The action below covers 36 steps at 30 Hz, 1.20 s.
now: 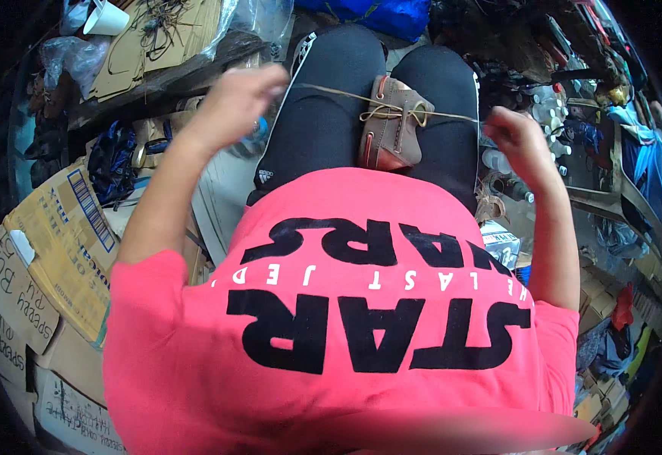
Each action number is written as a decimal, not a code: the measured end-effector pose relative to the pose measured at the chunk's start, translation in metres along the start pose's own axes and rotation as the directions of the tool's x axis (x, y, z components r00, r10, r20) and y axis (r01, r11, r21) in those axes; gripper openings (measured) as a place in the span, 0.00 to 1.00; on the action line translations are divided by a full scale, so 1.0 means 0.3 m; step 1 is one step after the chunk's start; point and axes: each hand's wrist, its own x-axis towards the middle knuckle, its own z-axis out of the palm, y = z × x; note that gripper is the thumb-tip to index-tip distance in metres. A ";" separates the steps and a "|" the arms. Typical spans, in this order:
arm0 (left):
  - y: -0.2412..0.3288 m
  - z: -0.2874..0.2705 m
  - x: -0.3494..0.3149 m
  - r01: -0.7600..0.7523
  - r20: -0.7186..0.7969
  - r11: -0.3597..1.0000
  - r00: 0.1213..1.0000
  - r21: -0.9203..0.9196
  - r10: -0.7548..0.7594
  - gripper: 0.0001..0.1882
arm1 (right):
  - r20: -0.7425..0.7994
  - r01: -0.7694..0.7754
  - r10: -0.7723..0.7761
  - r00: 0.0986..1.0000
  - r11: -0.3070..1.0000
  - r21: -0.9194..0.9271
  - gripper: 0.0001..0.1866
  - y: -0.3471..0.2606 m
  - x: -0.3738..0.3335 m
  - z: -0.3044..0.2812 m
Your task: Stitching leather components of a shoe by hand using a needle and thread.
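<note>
Tan lace (452, 116) stretched taut, one end pinched in my left hand (249, 95), the other in my right (519, 140), fingers closed on both sides! Midway, it knots and loops over the brown shoe (388, 148), resting across my black trousers (312, 136). Cardboard box (65, 243) off left, bottles (549, 114) off right.

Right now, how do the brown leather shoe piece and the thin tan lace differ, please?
The brown leather shoe piece is dark, the thin tan lace lighter. The shoe piece is broad and curved; the lace is narrow and stretched nearly straight to both sides.
</note>
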 end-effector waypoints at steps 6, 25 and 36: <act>0.040 -0.030 0.083 -0.190 -0.226 0.388 0.973 -0.902 -0.049 0.06 | -0.349 0.351 -0.098 0.932 0.004 0.936 0.10 -0.046 0.101 0.054; -0.141 0.084 0.081 -0.101 -0.229 0.370 0.919 -0.924 -0.322 0.08 | -0.290 0.192 0.329 0.898 0.300 0.934 0.09 0.219 0.004 0.135; -0.026 0.203 0.113 0.096 -0.168 0.842 0.962 -0.531 -0.216 0.09 | -0.276 0.142 0.269 0.923 0.429 0.892 0.10 0.091 0.025 0.178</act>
